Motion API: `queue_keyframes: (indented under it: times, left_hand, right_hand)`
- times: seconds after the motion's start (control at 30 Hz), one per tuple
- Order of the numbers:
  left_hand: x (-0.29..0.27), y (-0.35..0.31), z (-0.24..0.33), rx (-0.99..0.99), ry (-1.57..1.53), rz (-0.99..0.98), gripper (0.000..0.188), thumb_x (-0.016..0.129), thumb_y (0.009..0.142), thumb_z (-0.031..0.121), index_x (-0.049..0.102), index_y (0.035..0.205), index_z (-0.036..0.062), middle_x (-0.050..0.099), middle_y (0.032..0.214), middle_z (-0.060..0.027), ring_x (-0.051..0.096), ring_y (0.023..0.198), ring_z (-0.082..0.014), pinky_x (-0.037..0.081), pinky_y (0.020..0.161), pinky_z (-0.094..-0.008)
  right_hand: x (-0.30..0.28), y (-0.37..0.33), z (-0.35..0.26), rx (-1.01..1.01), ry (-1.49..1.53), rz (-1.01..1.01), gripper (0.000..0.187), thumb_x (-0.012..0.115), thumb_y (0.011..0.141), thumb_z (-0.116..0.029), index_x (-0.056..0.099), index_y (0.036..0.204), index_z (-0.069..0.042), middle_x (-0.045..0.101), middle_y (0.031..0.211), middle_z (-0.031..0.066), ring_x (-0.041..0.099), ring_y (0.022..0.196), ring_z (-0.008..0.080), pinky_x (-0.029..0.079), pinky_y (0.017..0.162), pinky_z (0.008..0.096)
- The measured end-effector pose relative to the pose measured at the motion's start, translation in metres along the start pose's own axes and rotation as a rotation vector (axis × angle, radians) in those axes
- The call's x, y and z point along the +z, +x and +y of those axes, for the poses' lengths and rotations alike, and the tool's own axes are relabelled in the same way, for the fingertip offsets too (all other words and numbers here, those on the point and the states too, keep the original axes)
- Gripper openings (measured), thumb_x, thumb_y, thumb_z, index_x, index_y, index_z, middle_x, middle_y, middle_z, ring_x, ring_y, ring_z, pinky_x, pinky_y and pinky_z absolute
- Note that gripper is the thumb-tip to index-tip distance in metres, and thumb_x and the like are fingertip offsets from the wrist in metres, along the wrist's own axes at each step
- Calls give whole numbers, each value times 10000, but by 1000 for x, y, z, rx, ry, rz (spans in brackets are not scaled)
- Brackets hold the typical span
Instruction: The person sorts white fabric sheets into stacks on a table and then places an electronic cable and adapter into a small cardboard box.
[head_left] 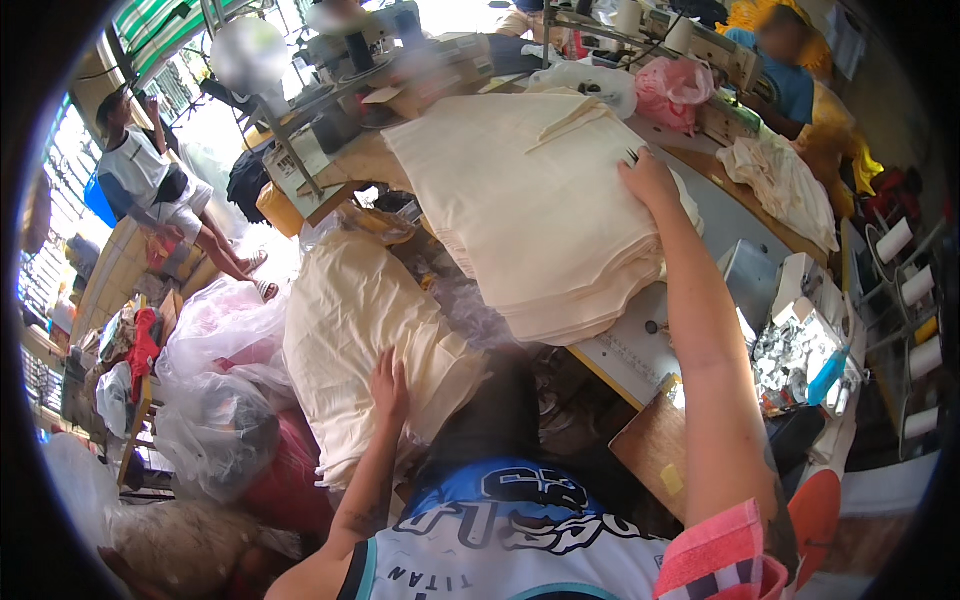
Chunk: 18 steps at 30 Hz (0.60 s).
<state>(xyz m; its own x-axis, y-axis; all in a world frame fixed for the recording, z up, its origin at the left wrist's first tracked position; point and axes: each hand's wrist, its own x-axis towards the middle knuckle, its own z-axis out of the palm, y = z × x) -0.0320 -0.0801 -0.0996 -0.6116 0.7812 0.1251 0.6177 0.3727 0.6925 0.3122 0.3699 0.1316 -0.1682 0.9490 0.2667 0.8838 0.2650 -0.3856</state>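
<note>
A thick stack of cream cloth pieces lies on the sewing table in front of me, its near edge hanging over the side. My right hand is at the stack's right edge, closed around thread snips; only their two dark points show. More cream cloth is heaped over my lap and to its left. On that heap my left hand lies flat with its fingers stretched out, gripping nothing. A narrow folded cream strip rests on top of the stack at the far end.
A sewing machine stands right of the stack, beside white thread cones. Clear plastic bags crowd my left. A pink bag sits at the back. One person stands far left; another sits far right.
</note>
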Motion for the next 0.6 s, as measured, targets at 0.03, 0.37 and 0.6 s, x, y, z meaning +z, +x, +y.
queue_keyframes:
  times: [0.03,0.37,0.6]
  left_hand:
    - [-5,18,29,104,-34,76,475,450,976,296,470,1402,86,459,1423,-200,387,1349,-377,278,1122,-449]
    - [23,252,292,762,60,-11,627,611,799,129,441,1402,118,497,1346,-222,533,1188,-400,436,1014,-461]
    - [106,372,349,550,366,-56,568,564,848,194,448,1404,170,514,1254,-216,604,1094,-400,511,920,-475]
  right_hand:
    - [-2,-2,1,0,-4,-9,521,578,867,-438,562,1153,-3,649,1121,259,617,1072,411,485,927,476]
    - [-7,4,-11,-2,-89,-148,588,541,883,-403,480,1294,14,616,1185,275,598,1118,402,477,961,464]
    - [-11,7,-17,2,-113,-249,581,508,884,-391,444,1295,14,615,1171,287,605,1107,401,471,964,468]
